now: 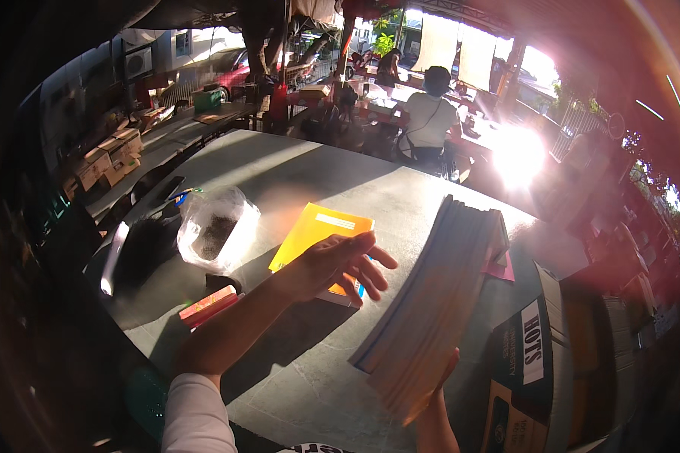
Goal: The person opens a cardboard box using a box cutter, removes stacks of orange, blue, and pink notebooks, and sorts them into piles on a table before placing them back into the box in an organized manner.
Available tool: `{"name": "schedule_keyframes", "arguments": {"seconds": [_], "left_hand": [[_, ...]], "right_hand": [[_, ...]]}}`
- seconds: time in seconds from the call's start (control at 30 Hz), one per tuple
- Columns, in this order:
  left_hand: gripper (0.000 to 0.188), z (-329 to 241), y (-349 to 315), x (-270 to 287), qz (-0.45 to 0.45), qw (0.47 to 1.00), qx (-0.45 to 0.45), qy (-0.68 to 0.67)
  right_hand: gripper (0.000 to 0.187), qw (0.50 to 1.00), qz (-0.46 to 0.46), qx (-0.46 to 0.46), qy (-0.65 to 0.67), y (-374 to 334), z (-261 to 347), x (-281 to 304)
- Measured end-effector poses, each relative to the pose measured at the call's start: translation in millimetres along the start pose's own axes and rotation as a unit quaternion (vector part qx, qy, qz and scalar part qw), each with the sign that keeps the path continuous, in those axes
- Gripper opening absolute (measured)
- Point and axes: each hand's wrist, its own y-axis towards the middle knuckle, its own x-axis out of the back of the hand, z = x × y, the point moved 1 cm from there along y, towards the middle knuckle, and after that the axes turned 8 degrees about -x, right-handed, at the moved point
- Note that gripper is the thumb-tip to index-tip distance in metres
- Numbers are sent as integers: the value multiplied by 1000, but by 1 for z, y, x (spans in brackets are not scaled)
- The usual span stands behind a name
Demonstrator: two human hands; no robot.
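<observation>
Tilted on edge above the grey-green table, a thick stack of booklets leans with its page edges toward me. My right hand grips the stack from its lower right side; most of its fingers are hidden behind it. To the left, my left hand hovers with fingers spread and nothing in them. Partly under it lies a yellow-covered booklet, with an orange and blue cover showing below. Behind the stack, a pink sheet pokes out.
A clear plastic bag with dark contents sits left, near a phone. A small red box lies by my left forearm. Cartons stand right. Beyond the table a person in white sits, and sun glare washes the far right.
</observation>
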Motion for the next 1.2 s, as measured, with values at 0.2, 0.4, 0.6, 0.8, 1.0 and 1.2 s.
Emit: {"name": "schedule_keyframes", "arguments": {"seconds": [0.2,0.4,0.6,0.8,1.0,1.2], "left_hand": [[34,175,62,127,-285,590,82,751],[18,103,1,140,-476,627,-195,585],[27,-6,-161,149,-678,443,-210,547],[21,-22,-133,83,-569,394,-294,659],[15,36,-28,107,-435,559,-242,663],[12,105,24,138,-330,558,-202,734]], "right_hand": [[56,998,55,-4,20,48,26,22],[56,997,25,1,-75,151,17,2],[46,989,-2,-113,-95,235,-11,-10],[34,940,-110,-260,-193,244,-43,47],[46,923,-65,-337,-174,253,-28,38],[51,830,-264,30,-490,169,21,4]]}}
